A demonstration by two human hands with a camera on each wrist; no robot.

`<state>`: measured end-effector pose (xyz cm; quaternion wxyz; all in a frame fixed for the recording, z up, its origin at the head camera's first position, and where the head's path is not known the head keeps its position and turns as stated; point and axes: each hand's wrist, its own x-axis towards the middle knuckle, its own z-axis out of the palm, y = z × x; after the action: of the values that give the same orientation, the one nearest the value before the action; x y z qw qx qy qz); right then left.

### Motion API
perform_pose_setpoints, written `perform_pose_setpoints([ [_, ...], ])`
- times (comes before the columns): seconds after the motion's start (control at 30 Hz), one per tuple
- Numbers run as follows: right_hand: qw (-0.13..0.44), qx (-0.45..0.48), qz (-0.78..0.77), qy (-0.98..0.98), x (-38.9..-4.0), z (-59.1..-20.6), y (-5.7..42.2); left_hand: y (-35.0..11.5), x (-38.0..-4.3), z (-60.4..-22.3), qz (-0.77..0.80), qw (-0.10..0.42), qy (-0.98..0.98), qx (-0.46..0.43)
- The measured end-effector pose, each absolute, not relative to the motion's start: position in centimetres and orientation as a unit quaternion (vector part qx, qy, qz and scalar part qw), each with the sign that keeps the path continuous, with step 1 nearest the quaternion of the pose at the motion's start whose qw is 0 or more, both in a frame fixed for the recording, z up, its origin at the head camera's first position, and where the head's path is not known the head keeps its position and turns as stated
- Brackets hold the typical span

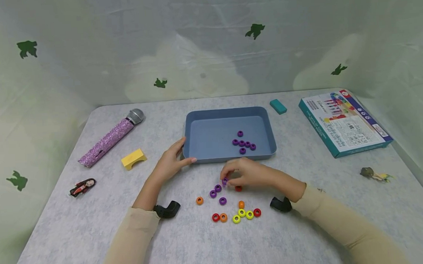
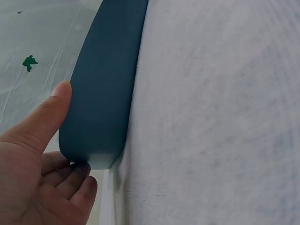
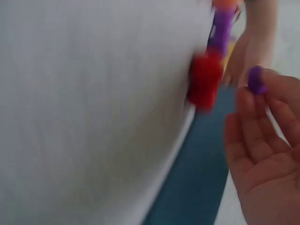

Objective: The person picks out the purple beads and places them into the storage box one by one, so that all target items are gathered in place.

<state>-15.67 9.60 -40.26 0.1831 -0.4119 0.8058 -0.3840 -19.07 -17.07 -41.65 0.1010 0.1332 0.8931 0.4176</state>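
A blue-grey tray (image 1: 215,127) lies at the back middle of the table, with several purple beads (image 1: 241,143) in its right half. My left hand (image 1: 167,163) holds the tray's near left corner, thumb on the front rim and fingers around the left side, as the left wrist view also shows. Just in front of the tray, my right hand (image 1: 248,173) pinches a purple bead (image 3: 256,80) between thumb and fingers. More purple beads (image 1: 218,188) lie on the table close by. A red bead (image 1: 238,189) is partly hidden under that hand.
Orange (image 1: 199,200), red (image 1: 216,217) and yellow beads (image 1: 236,219) lie nearer the front. To the left are a glittery microphone (image 1: 111,138), a yellow block (image 1: 133,158) and a doll (image 1: 83,187). A teal block (image 1: 278,106), a flat box (image 1: 345,121) and a small figure (image 1: 375,175) lie right.
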Motion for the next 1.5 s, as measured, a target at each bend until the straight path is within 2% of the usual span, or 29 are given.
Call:
perform_pose_setpoints([
  [0.17, 0.102, -0.376, -0.435, 0.812, -18.3, -39.7, 11.3, -17.1, -19.0, -41.7, 0.420, 0.102, 0.892, 0.135],
  [0.37, 0.041, -0.245, -0.434, 0.866, -21.5, -40.1, 13.7, -17.1, -19.1, -41.7, 0.419, 0.103, 0.892, 0.135],
  [0.5, 0.046, -0.185, -0.402, 0.896, -22.9, -40.8, 14.5, -17.1, -19.1, -41.7, 0.417, 0.104, 0.893, 0.133],
  [0.8, 0.095, -0.161, -0.359, 0.914, -24.3, -41.7, 14.1, -17.1, -19.1, -41.7, 0.420, 0.105, 0.891, 0.134],
  [0.93, 0.095, -0.155, -0.362, 0.914, -24.3, -41.6, 14.0, -17.1, -19.1, -41.8, 0.422, 0.104, 0.891, 0.133],
  [1.1, 0.063, -0.184, -0.395, 0.898, -22.8, -40.4, 13.9, -17.2, -19.1, -41.8, 0.422, 0.103, 0.891, 0.132],
  [1.3, 0.016, -0.300, -0.436, 0.848, -19.3, -38.7, 12.7, -17.1, -19.1, -41.7, 0.420, 0.102, 0.892, 0.133],
  [1.4, 0.018, -0.355, -0.442, 0.824, -17.6, -38.6, 11.7, -17.1, -19.1, -41.7, 0.420, 0.103, 0.892, 0.133],
  [1.5, 0.047, -0.392, -0.438, 0.808, -16.1, -39.0, 10.7, -17.1, -19.1, -41.8, 0.421, 0.103, 0.891, 0.133],
])
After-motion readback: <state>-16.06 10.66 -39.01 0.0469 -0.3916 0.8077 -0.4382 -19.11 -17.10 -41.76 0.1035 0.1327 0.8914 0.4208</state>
